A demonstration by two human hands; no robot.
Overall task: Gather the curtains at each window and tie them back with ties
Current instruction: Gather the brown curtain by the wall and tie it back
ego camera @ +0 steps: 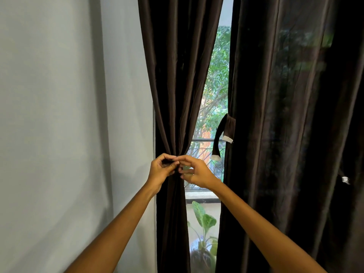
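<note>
I have the left curtain [173, 95] bunched at its waist against the wall, and my left hand [160, 168] and right hand [194, 172] meet there, each grip pinching an end of the dark tie [170, 161], most of it hidden under my fingers. If either pinch slackens before the ends fasten, I expect the folds to spring loose and spread back over the glass. The right curtain [275, 115] hangs ungathered, its own tie [222, 134] dangling at the near edge, well apart from my hands.

Both forearms and hands [178, 170] are bare, with no sleeves.
</note>
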